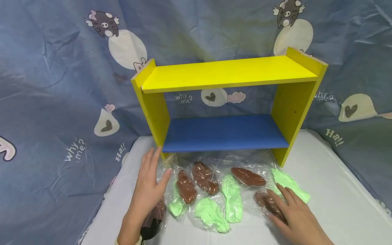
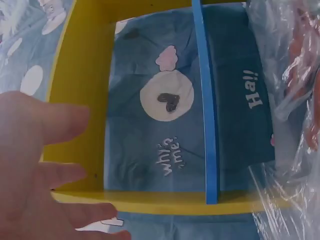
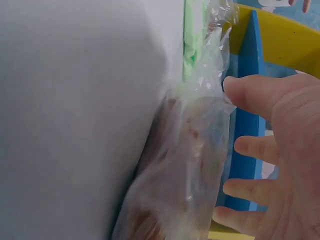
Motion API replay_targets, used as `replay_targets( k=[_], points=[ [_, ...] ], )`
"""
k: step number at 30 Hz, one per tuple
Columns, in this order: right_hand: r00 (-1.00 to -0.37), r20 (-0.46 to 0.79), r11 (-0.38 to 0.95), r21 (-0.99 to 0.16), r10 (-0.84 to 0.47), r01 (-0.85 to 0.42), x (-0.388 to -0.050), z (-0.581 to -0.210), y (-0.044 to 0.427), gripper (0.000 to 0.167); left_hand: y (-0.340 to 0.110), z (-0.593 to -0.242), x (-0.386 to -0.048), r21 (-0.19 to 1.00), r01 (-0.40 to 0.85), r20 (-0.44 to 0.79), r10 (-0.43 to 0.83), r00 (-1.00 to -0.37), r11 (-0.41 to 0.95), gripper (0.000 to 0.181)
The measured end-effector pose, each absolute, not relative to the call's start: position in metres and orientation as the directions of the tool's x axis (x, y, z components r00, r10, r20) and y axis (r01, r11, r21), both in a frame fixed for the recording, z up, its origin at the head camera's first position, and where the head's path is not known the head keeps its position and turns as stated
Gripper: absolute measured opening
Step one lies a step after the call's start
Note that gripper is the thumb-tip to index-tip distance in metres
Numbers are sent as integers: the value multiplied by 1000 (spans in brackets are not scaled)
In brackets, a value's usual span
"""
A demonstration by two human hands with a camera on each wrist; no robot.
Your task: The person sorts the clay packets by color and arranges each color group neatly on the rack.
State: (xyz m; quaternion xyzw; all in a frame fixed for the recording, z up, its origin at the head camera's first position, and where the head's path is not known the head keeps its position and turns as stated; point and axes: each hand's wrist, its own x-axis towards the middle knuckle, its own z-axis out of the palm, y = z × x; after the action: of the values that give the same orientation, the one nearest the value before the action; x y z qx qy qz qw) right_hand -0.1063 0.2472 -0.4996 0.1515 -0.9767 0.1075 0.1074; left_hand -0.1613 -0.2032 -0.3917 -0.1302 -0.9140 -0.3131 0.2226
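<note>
In the head view my left hand (image 1: 149, 189) is raised with fingers spread, over the left end of a row of clear bags, beside the shelf's left foot. A bagged brown item with a black part (image 1: 153, 219) lies partly behind its wrist. My right hand (image 1: 294, 214) hovers at or on a bagged brown item (image 1: 267, 203), fingers apart; whether it touches is unclear. Near its fingertips lies a bagged light green item (image 1: 290, 184). The right wrist view has the right hand (image 3: 280, 145) beside the clear plastic (image 3: 185, 165). No object shows in the left hand (image 2: 55, 175).
A yellow shelf unit (image 1: 229, 72) with a blue board (image 1: 225, 132) stands behind the bags on a white-covered table (image 1: 346, 204). Between the hands lie several bagged brown items (image 1: 248, 177) and green ones (image 1: 232, 199). A patterned blue cloth (image 1: 55, 85) hangs behind.
</note>
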Motion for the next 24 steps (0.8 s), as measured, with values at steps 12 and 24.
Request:
replay_targets(
  k=[12,24],
  points=[
    [-853,329,881,-107,-405,-460,-93,-512,263,79,-234,-391,-227,669,365,491,-17,-871,648,70],
    [-926,145,920,-136,-349,-368,-85,-514,263,75,-230,-388,-262,766,412,476,-4,-880,494,61]
  ],
)
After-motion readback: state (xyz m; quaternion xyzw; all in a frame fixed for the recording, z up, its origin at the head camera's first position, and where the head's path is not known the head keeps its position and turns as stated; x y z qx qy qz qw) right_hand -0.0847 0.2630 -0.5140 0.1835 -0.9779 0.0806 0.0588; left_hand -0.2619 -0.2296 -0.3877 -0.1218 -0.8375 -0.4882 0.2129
